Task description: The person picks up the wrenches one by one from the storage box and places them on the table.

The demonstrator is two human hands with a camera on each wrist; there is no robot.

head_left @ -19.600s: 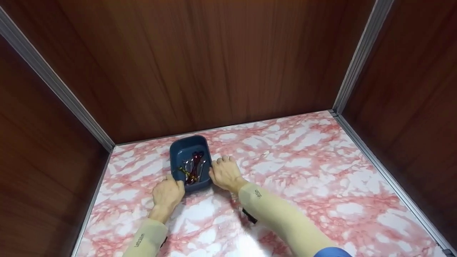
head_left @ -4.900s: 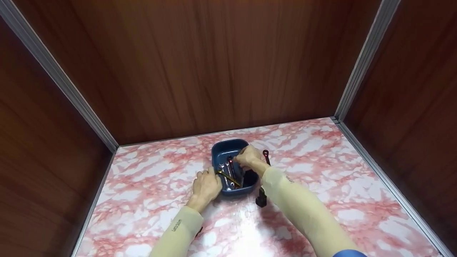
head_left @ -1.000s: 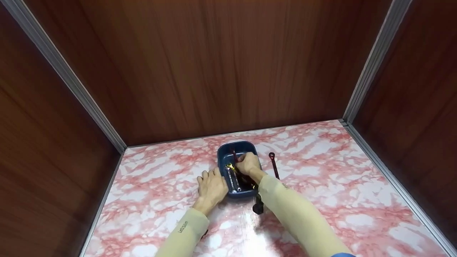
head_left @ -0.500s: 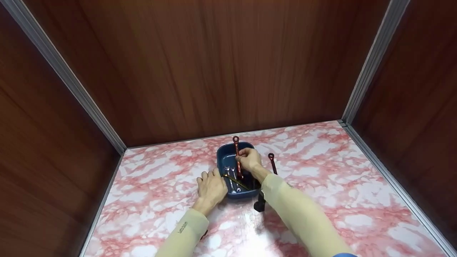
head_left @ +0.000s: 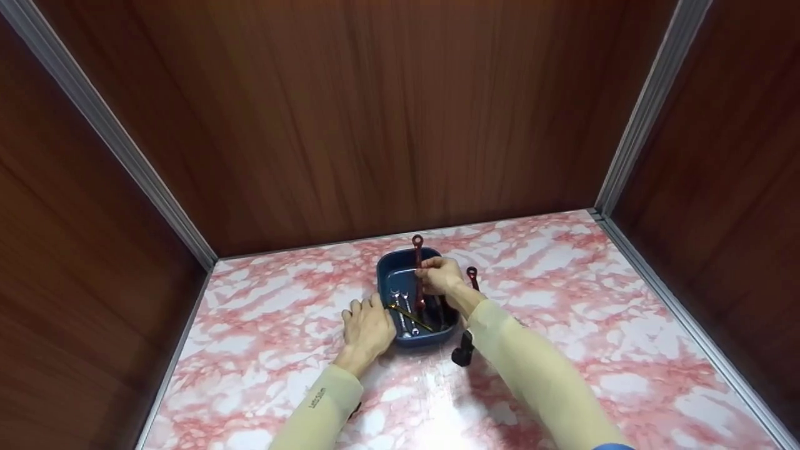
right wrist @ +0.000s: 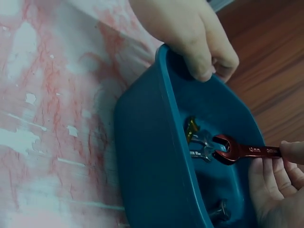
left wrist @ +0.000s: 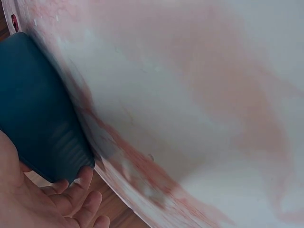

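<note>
My right hand (head_left: 440, 277) pinches a red combination wrench (head_left: 419, 253) by its shank above the blue bin (head_left: 379, 275). The ring end points up and away; the open end hangs inside the bin, clearer in the right wrist view, where thumb and fingers hold the red wrench (right wrist: 254, 151). At the bin's left rim, my left hand (head_left: 369, 325) grips it, thumb inside and fingers outside. Inside lie silver wrenches (head_left: 406, 306) and a gold wrench (head_left: 412, 317) slanting across them. My right hand and forearm hide part of the contents.
Another red wrench (head_left: 472, 276) lies on the table right of the bin, partly covered by my right arm. The pink-and-white marbled table (head_left: 625, 337) meets brown wood-look walls (head_left: 400, 125) at the back and sides. Under my right forearm sits a small black device (head_left: 462, 353).
Since the earliest frame, the bin has shifted right and one red wrench has come onto the table. Within the last second, my right hand has raised another red wrench from inside the bin.
</note>
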